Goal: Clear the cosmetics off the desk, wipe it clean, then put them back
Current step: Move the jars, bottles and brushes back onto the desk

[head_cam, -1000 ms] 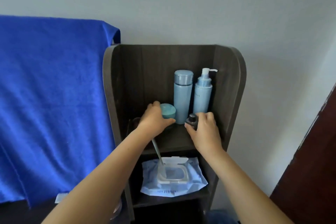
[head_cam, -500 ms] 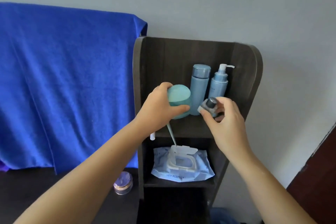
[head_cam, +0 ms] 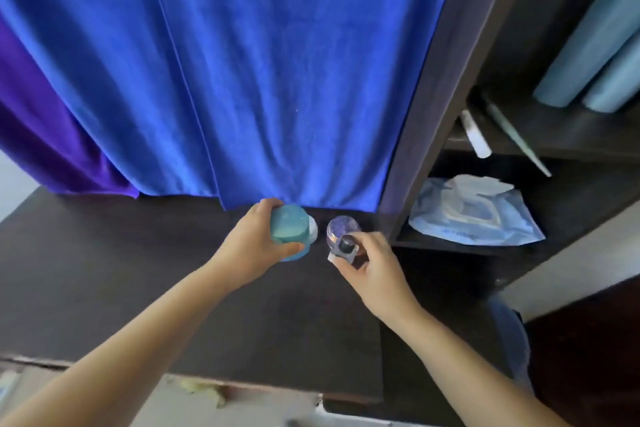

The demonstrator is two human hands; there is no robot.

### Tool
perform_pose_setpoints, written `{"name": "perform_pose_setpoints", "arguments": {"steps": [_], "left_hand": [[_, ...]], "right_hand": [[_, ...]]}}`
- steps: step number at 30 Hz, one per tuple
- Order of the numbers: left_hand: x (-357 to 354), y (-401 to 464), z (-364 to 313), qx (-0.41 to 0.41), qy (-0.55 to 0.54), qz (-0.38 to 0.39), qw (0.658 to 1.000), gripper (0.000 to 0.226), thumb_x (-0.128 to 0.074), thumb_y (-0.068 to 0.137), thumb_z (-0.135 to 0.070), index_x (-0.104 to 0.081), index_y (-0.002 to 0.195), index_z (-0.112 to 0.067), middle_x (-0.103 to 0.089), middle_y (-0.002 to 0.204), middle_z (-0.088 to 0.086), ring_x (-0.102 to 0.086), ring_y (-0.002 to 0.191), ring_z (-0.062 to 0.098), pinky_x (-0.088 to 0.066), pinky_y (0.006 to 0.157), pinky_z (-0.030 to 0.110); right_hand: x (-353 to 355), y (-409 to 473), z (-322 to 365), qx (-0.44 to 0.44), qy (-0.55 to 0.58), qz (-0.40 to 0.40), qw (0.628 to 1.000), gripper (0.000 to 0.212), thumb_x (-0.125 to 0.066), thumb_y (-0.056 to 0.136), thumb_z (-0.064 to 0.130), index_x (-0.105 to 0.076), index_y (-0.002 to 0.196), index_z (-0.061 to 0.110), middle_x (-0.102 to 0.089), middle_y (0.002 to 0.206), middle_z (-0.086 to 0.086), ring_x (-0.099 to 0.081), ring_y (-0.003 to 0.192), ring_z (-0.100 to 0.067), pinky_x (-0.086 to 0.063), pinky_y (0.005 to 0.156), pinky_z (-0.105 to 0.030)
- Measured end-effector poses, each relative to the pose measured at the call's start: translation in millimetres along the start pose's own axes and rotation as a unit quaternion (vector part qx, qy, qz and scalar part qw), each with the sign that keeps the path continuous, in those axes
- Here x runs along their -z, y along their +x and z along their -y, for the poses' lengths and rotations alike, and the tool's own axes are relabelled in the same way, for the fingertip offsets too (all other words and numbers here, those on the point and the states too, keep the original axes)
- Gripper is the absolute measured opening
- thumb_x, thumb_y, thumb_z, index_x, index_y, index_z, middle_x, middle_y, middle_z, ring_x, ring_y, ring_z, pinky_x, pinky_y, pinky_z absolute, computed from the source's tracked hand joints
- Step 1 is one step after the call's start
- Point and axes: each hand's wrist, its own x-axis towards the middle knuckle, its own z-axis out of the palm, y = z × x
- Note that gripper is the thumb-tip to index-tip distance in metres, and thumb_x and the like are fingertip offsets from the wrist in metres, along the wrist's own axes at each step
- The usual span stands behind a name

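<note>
My left hand [head_cam: 254,246] grips a round teal jar [head_cam: 290,230] just above the back of the dark desk [head_cam: 138,288]. My right hand [head_cam: 375,269] pinches a small clear bottle with a dark cap [head_cam: 344,248] right beside it. A clear purple-tinted round jar [head_cam: 343,227] stands on the desk between the two held items, close to the shelf unit. Two tall pale blue bottles [head_cam: 595,55] remain on the upper shelf at the right edge.
A blue towel [head_cam: 242,62] hangs behind the desk, with purple cloth [head_cam: 41,135] at its left. The dark shelf unit [head_cam: 450,87] stands to the right; a wet-wipes pack [head_cam: 474,215] lies on its lower shelf, and thin sticks [head_cam: 512,135] poke over the upper one.
Both hands came down and left from the upper shelf to the desk, carrying the teal jar and the small bottle. The view swung downward.
</note>
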Motion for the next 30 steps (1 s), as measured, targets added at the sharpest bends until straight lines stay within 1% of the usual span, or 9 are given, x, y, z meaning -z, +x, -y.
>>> {"name": "perform_pose_setpoints", "arguments": {"steps": [2, 5, 13, 15, 18, 21, 24, 27, 30], "left_hand": [[-22, 8, 40, 0.031, 0.009, 0.012, 0.999, 0.065, -0.079, 0.066, -0.029, -0.045, 0.120, -0.017, -0.052, 0.113, 0.000, -0.053, 0.102, 0.019, -0.042, 0.083, 0.029], [-51, 17, 81, 0.040, 0.034, 0.030, 0.998, 0.068, -0.077, 0.069, -0.029, -0.042, 0.125, -0.014, -0.048, 0.119, 0.003, -0.050, 0.108, 0.021, -0.042, 0.087, 0.033], [-82, 28, 114, 0.019, 0.072, 0.039, 0.996, 0.073, -0.071, 0.076, -0.034, -0.033, 0.134, -0.011, -0.043, 0.129, 0.004, -0.043, 0.118, 0.022, -0.046, 0.083, 0.041], [-82, 29, 114, 0.016, 0.076, 0.047, 0.996, 0.075, -0.071, 0.076, -0.034, -0.031, 0.136, -0.011, -0.041, 0.130, 0.004, -0.041, 0.121, 0.022, -0.045, 0.085, 0.041], [-74, 27, 107, -0.019, 0.103, 0.036, 0.994, 0.089, -0.075, 0.071, -0.034, -0.027, 0.140, -0.007, -0.040, 0.136, 0.011, -0.038, 0.125, 0.027, -0.036, 0.099, 0.038], [-57, 26, 71, -0.112, 0.091, -0.055, 0.988, 0.076, -0.067, 0.076, -0.038, -0.036, 0.136, -0.003, -0.046, 0.132, 0.011, -0.039, 0.122, 0.025, -0.032, 0.102, 0.035], [-37, 16, 1, -0.174, -0.035, -0.100, 0.979, 0.051, -0.059, 0.086, -0.022, -0.042, 0.132, -0.008, -0.045, 0.120, -0.005, -0.039, 0.115, 0.010, -0.026, 0.095, 0.013], [-23, -1, -75, -0.246, -0.109, -0.120, 0.956, 0.028, -0.045, 0.086, -0.034, -0.053, 0.112, -0.024, -0.056, 0.093, -0.016, -0.053, 0.093, -0.001, -0.036, 0.078, 0.003], [-20, -10, -154, -0.336, -0.083, -0.129, 0.929, 0.017, -0.040, 0.087, -0.034, -0.054, 0.095, -0.028, -0.052, 0.069, -0.019, -0.050, 0.066, 0.001, -0.040, 0.059, 0.010]], "right_hand": [[-37, 9, -27, -0.038, -0.045, -0.006, 0.998, 0.029, -0.074, 0.077, 0.020, -0.063, 0.101, 0.011, -0.052, 0.095, -0.002, -0.056, 0.089, -0.017, -0.043, 0.081, -0.024], [-77, 18, -54, -0.073, -0.097, -0.010, 0.993, 0.023, -0.072, 0.077, 0.019, -0.063, 0.095, 0.008, -0.056, 0.094, -0.010, -0.055, 0.092, -0.025, -0.040, 0.081, -0.027], [-109, 26, -77, -0.093, -0.155, 0.017, 0.983, 0.027, -0.069, 0.079, 0.013, -0.058, 0.103, 0.006, -0.054, 0.104, -0.014, -0.051, 0.100, -0.032, -0.043, 0.090, -0.038], [-106, 27, -76, -0.103, -0.163, 0.035, 0.981, 0.037, -0.069, 0.080, 0.015, -0.055, 0.114, 0.006, -0.053, 0.113, -0.015, -0.050, 0.108, -0.032, -0.040, 0.095, -0.036], [-89, 23, -58, -0.118, -0.115, 0.061, 0.985, 0.063, -0.068, 0.082, 0.018, -0.037, 0.136, 0.009, -0.042, 0.135, -0.013, -0.041, 0.126, -0.025, -0.030, 0.105, -0.028], [-50, 16, -27, -0.055, -0.116, 0.049, 0.990, 0.046, -0.062, 0.087, 0.020, -0.046, 0.129, 0.013, -0.046, 0.130, -0.006, -0.047, 0.120, -0.018, -0.039, 0.102, -0.028], [15, 2, 13, 0.047, -0.113, 0.000, 0.993, 0.018, -0.054, 0.088, 0.019, -0.061, 0.104, 0.013, -0.056, 0.104, 0.003, -0.059, 0.090, -0.010, -0.051, 0.079, -0.031], [102, -17, 61, 0.113, -0.101, -0.090, 0.984, 0.016, -0.047, 0.086, 0.027, -0.061, 0.089, 0.022, -0.061, 0.087, 0.009, -0.060, 0.072, -0.011, -0.049, 0.065, -0.021], [188, -14, 88, 0.138, -0.087, -0.187, 0.969, 0.011, -0.054, 0.087, 0.017, -0.065, 0.085, 0.019, -0.064, 0.078, 0.013, -0.061, 0.072, -0.007, -0.046, 0.064, -0.010]]}}
